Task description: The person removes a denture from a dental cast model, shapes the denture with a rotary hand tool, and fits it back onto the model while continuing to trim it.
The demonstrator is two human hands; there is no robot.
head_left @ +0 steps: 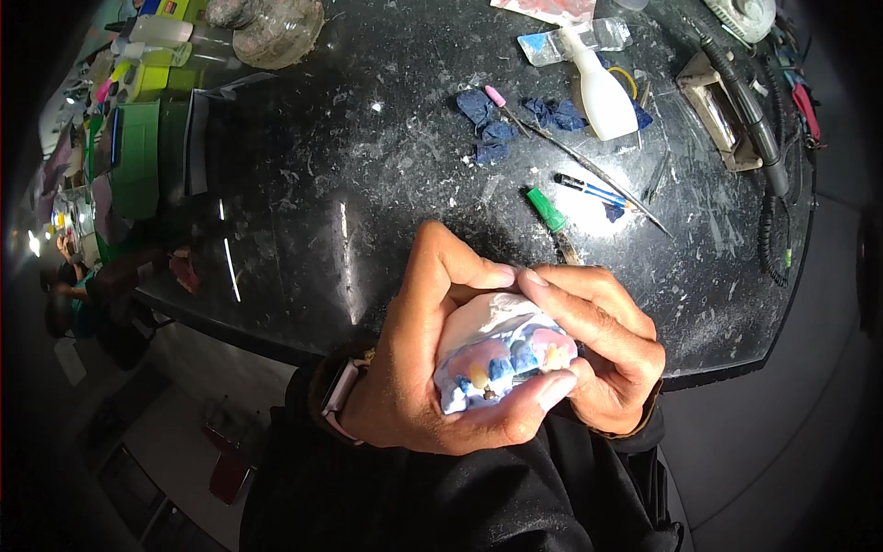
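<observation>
Both hands hold a dental cast close to my body, over the table's front edge. Its base is white plaster, and pink gum-coloured material with blue and yellowish teeth runs along the side toward me. A small dark spot shows among the teeth. My left hand wraps the left side, its thumb lying along the lower front. On the right, my right hand is closed round the cast, fingers on top and thumb near the teeth. The cast's underside is hidden. Just beyond my fingers lies a green-handled brush.
Ahead lie blue crumpled scraps, a long thin metal tool, a blue-striped stick and a white bottle. A corded handpiece rests at right. A glass jar and green box stand left.
</observation>
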